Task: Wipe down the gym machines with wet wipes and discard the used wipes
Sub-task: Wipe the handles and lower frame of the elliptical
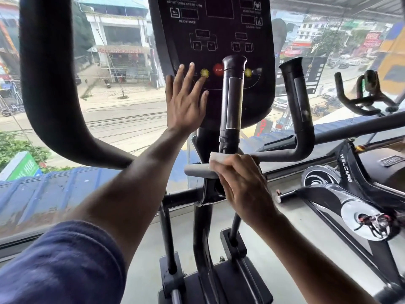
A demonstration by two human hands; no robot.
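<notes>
Right hand (243, 185) fingers grip white wet wipe (218, 160) around grey horizontal handlebar (198, 171); left hand (186, 99) flat, fingers straight, on black console panel (219, 51). Wrap fully, slide along.

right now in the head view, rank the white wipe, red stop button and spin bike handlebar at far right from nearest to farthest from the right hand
1. white wipe: under the right hand's fingers, on the bar.
2. red stop button: above, on the console.
3. spin bike handlebar: far right, by the window.

Dark navy-blue sleeve (59, 262) on left upper arm, both forearms bare, no gloves, rings or watch
</notes>
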